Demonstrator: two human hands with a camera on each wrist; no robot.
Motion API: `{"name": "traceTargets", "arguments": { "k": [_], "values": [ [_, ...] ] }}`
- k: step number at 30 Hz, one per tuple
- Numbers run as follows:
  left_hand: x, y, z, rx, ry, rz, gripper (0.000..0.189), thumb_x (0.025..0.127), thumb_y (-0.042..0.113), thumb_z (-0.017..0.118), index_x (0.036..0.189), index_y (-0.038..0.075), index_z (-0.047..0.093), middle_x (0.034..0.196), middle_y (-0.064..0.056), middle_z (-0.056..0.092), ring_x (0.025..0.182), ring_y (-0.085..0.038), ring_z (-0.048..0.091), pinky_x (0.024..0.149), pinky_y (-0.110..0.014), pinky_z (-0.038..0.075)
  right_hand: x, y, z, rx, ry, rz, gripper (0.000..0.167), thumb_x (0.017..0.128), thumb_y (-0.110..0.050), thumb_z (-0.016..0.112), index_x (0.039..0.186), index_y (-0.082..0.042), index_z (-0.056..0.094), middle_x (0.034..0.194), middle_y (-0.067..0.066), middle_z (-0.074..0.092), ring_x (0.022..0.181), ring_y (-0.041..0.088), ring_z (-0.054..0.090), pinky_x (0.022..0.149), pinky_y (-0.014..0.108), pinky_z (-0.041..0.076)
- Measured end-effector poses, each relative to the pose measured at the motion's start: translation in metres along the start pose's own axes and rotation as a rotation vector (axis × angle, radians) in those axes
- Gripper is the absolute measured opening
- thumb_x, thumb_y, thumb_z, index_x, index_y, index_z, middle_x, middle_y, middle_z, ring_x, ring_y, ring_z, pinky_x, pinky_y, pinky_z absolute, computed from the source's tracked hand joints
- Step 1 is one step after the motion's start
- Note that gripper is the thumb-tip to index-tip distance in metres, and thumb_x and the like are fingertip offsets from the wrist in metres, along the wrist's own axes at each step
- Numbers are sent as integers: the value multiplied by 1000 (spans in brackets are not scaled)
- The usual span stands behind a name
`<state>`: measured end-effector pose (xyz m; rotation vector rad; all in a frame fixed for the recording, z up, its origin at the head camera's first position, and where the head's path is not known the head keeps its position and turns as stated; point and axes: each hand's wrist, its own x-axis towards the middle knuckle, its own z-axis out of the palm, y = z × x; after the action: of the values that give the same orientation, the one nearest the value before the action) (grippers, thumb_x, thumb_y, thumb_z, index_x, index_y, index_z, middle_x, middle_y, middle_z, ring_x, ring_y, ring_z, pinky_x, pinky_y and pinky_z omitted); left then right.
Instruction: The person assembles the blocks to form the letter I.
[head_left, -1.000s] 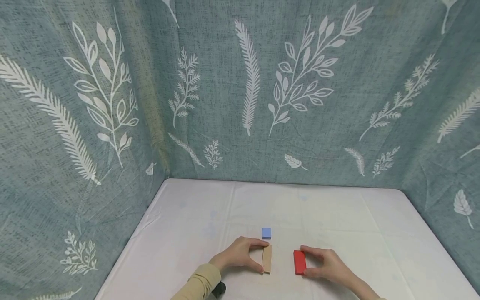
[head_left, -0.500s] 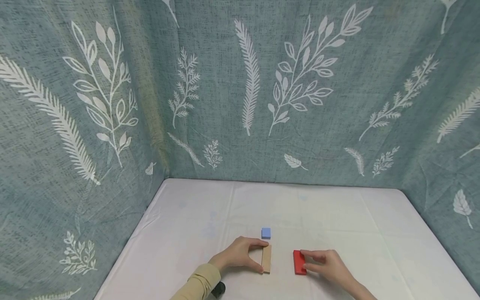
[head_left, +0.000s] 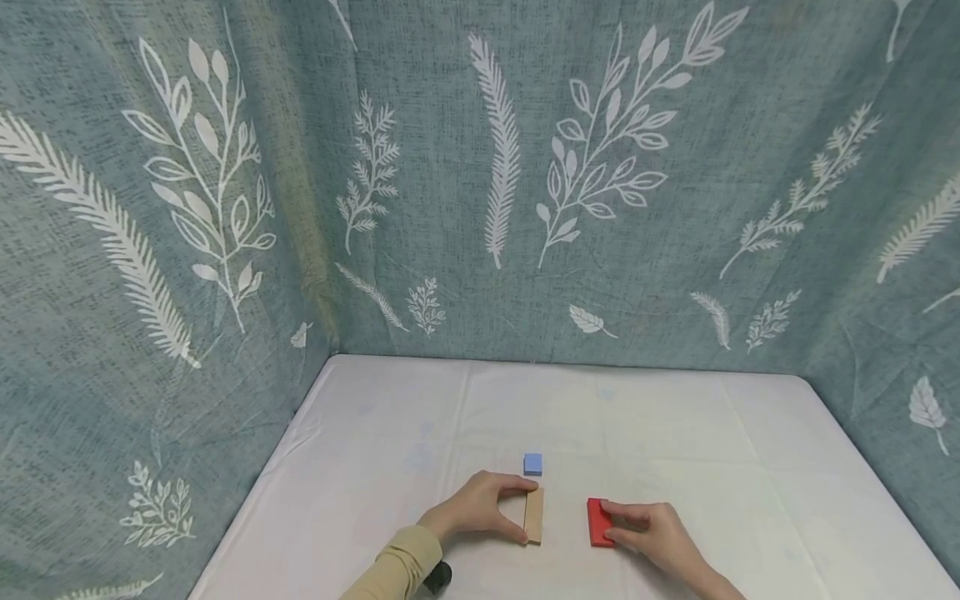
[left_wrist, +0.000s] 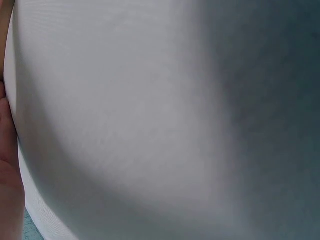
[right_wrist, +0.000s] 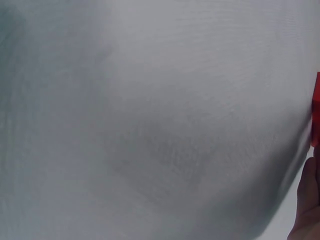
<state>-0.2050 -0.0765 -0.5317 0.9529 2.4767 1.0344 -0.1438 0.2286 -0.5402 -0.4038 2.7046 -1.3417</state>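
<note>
In the head view, my left hand (head_left: pixel 480 506) holds a plain wooden block (head_left: pixel 534 518) lying on the table, forefinger at its far end and thumb at its near end. To the right, a flat red block (head_left: pixel 597 525) lies apart from it. My right hand (head_left: pixel 654 533) touches the red block's right side with the tips of thumb and forefinger. Behind the wooden block sits a small blue block (head_left: pixel 533 464), close to my left fingertips. The right wrist view catches only a sliver of the red block (right_wrist: pixel 316 115) and some fingers; the left wrist view shows part of a hand.
A white cloth covers the table (head_left: pixel 690 433). Teal fabric (head_left: pixel 450 183) with white leaf prints hangs behind and at both sides. Something small and black (head_left: pixel 438 577) shows beneath the left sleeve (head_left: pixel 401 557).
My right thumb and forefinger have moved from the red block's two ends onto its right side, closer together. The left hand, wooden block and blue block stay in place.
</note>
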Motion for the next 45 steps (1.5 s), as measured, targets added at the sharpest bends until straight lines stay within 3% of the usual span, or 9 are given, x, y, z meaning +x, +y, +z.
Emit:
{"name": "traceTargets", "arguments": {
  "k": [14,28,45],
  "values": [
    [1,0,0,-6,9,10,68,63,32,88,125,18,63,127,4,63,124,-13,54,106,-26,42,0,3,2,-16,23,7,43,75,-33,78,112,-11,71,110,5,71,106,6,63,83,21,56],
    [0,-1,2,-5,24,18,68,62,33,88,124,19,63,127,4,63,124,-13,54,106,-26,43,0,4,3,-23,27,24,43,75,-34,78,110,-11,72,110,6,71,107,21,65,85,25,56],
    [-2,1,2,-20,38,9,67,63,32,88,124,18,63,127,1,63,123,-14,55,105,-27,43,0,3,3,-22,25,11,43,75,-34,78,111,-11,72,110,6,71,107,13,64,85,24,56]
  ]
}}
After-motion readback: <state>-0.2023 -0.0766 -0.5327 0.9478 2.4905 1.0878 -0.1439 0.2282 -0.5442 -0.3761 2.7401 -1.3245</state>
